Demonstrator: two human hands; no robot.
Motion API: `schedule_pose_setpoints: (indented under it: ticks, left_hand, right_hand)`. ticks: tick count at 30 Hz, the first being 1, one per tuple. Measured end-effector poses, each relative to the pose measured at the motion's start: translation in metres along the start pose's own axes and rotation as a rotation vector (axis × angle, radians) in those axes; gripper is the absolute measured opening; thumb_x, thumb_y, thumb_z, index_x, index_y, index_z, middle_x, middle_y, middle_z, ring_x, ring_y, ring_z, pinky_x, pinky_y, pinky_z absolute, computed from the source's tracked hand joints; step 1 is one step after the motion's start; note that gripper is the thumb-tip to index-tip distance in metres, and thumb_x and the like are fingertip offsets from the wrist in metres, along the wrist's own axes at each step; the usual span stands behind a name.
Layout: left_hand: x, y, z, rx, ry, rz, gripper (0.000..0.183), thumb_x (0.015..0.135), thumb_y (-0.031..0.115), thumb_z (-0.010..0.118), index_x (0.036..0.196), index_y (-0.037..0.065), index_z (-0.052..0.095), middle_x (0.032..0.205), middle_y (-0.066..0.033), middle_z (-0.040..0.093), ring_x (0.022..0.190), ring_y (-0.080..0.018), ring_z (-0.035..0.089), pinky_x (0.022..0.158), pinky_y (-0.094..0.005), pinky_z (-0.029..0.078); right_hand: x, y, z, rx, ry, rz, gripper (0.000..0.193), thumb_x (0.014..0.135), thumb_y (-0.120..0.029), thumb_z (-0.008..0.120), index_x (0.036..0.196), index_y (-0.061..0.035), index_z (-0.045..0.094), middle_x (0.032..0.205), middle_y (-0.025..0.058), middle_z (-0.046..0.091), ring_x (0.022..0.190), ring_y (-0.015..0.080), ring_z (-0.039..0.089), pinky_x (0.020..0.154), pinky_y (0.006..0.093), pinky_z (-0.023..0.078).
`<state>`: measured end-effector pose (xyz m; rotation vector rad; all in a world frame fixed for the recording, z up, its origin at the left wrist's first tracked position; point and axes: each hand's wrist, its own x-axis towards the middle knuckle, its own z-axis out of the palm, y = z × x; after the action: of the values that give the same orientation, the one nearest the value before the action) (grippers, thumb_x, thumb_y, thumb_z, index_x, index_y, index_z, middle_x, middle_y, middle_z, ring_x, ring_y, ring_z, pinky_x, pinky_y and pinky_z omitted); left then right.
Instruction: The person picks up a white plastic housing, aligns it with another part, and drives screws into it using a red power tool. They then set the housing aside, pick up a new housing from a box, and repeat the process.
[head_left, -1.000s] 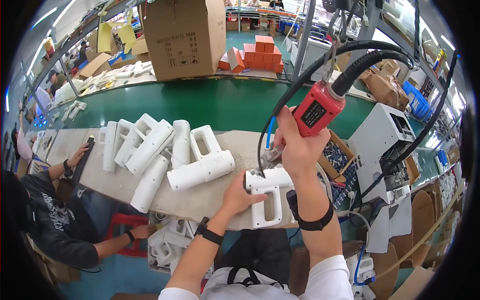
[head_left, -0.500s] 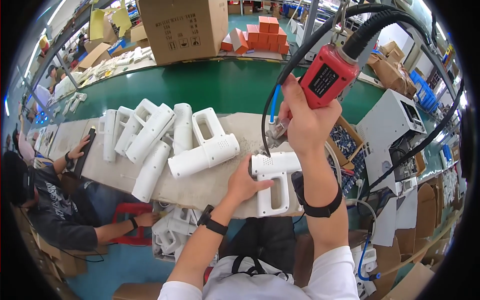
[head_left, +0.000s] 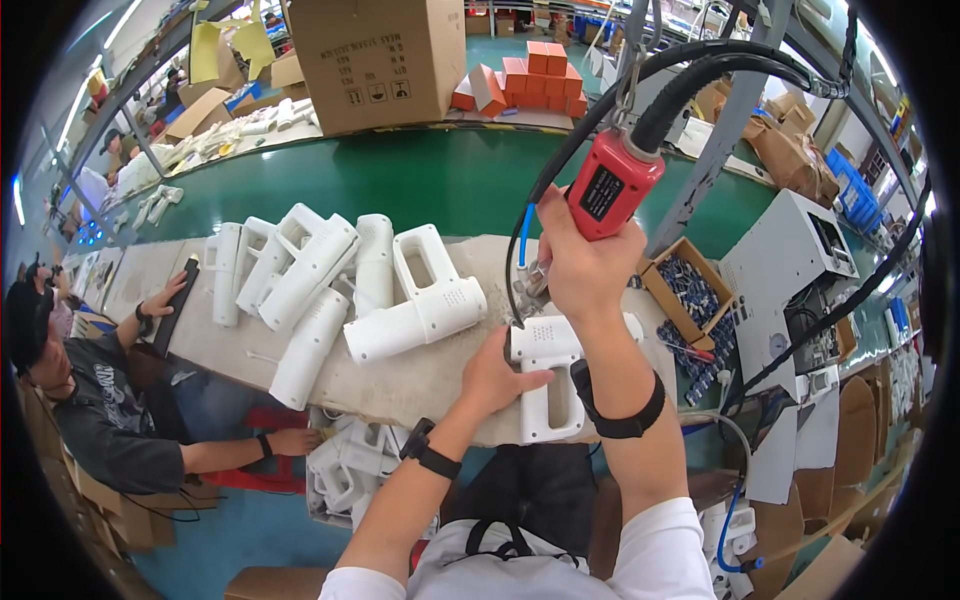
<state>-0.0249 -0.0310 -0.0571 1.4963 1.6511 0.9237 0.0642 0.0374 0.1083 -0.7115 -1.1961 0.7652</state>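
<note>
My right hand is closed around a red electric screwdriver, which hangs from a chain with a thick black cable. The tool's lower end is hidden behind my hand, beside some metal fittings over the table. My left hand grips the end of a white plastic housing with a loop handle, lying on the table under my right forearm. The thumb rests by the handle. Left of it lies another white housing with its loop handle pointing away, and several more are grouped farther left.
An open carton of small dark parts stands right of the worktable, near a grey-white machine. A green conveyor runs behind, with a large carton. A co-worker sits left, beside a box of white parts.
My right hand has brought the screwdriver leftward and slightly down toward the housing. My left hand keeps its hold on the housing. The whole view has shifted a little.
</note>
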Motion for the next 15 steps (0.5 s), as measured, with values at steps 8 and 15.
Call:
schedule_pose_setpoints:
  ticks: [8,15]
  left_hand:
    - [0.005,-0.005,-0.001,-0.112,-0.113,-0.058,0.103,0.059,0.034,0.087,0.138,-0.005,0.035,0.126,-0.0185,0.055,0.112,-0.0243,0.057,0.095,-0.0325,0.044]
    - [0.008,0.001,-0.001,-0.004,-0.143,-0.045,0.100,0.059,0.036,0.087,0.137,-0.002,0.037,0.121,-0.0179,0.059,0.109,-0.0256,0.058,0.092,-0.0334,0.046]
  right_hand:
    - [0.002,0.023,0.006,0.039,0.008,0.050,0.017,0.083,-0.013,0.069,0.080,0.0012,0.061,0.056,0.0026,0.055,0.041,0.0089,0.049,0.039,0.0239,0.036]
    - [-0.006,0.048,0.012,-0.092,-0.026,-0.037,0.015,0.083,-0.012,0.069,0.080,-0.0031,0.058,0.060,-0.0005,0.056,0.046,0.0068,0.049,0.043,0.0245,0.038]
